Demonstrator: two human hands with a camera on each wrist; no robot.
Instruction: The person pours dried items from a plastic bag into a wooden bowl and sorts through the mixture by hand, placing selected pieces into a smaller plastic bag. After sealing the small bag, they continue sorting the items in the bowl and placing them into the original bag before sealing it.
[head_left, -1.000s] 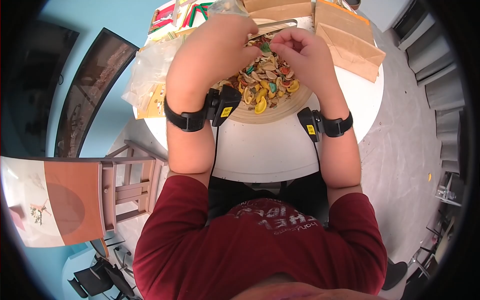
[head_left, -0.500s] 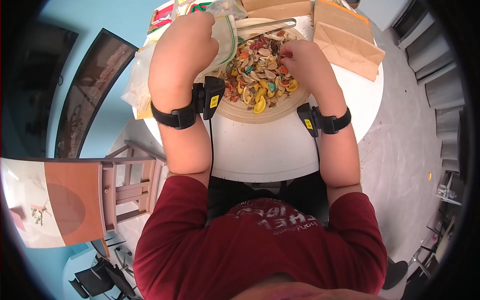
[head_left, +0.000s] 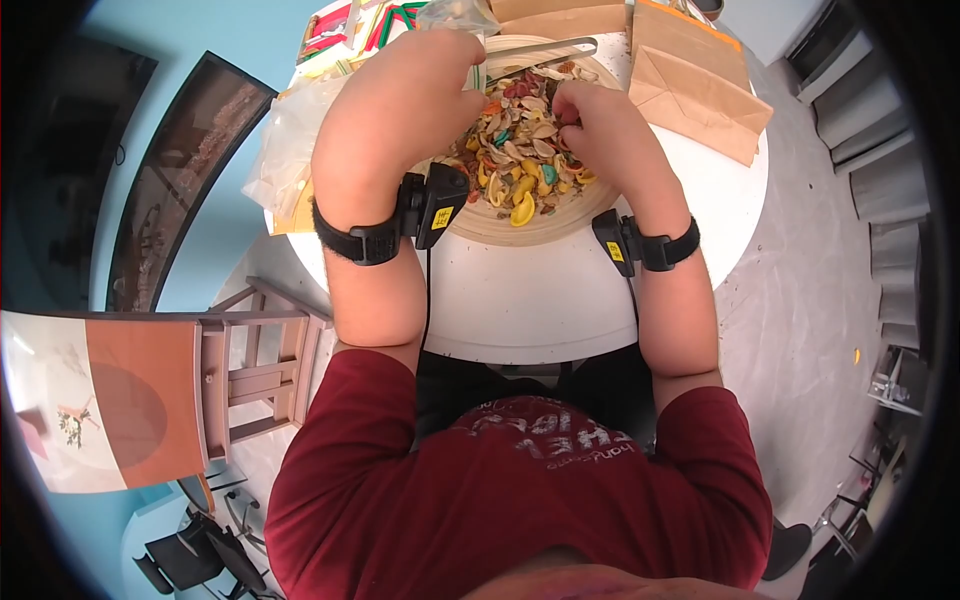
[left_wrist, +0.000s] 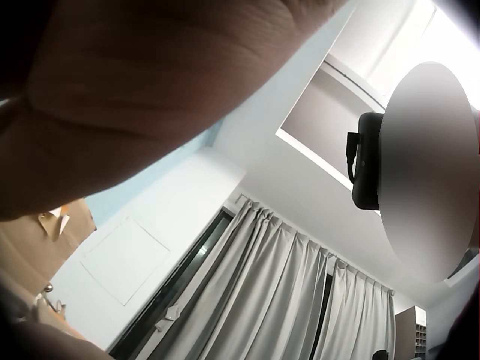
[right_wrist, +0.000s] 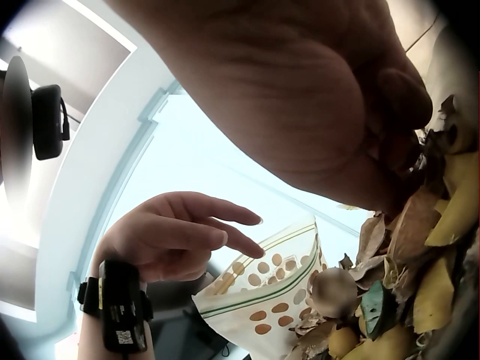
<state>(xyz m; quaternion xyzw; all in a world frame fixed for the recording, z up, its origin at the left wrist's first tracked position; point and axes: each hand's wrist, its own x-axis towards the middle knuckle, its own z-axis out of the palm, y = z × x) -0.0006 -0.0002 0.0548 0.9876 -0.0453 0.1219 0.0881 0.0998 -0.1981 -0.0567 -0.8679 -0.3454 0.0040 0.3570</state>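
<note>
Colourful dried potpourri point(head_left: 530, 155) lies heaped on a round wooden plate point(head_left: 510, 234). My right hand point(head_left: 610, 130) reaches down into the right side of the heap, fingers bent. Its fingertips are hidden among the pieces, and I cannot tell whether they pinch one. My left hand point(head_left: 405, 105) hovers at the left of the heap. In the right wrist view, the left hand point(right_wrist: 176, 236) has its fingers extended over the mouth of a dotted zip bag point(right_wrist: 259, 319), which stands beside the potpourri with a green seal line.
Long metal tongs point(head_left: 550, 46) lie across the plate's far edge. A brown paper bag point(head_left: 700, 95) stands at the right back. Clear plastic bags point(head_left: 285, 150) lie at the left, with red and green sticks point(head_left: 385, 28) behind them on the white table point(head_left: 530, 310).
The right hand, earlier near the left hand with a green piece at its fingertips, has moved to the heap's right side. The left hand drew back leftward, then came right again.
</note>
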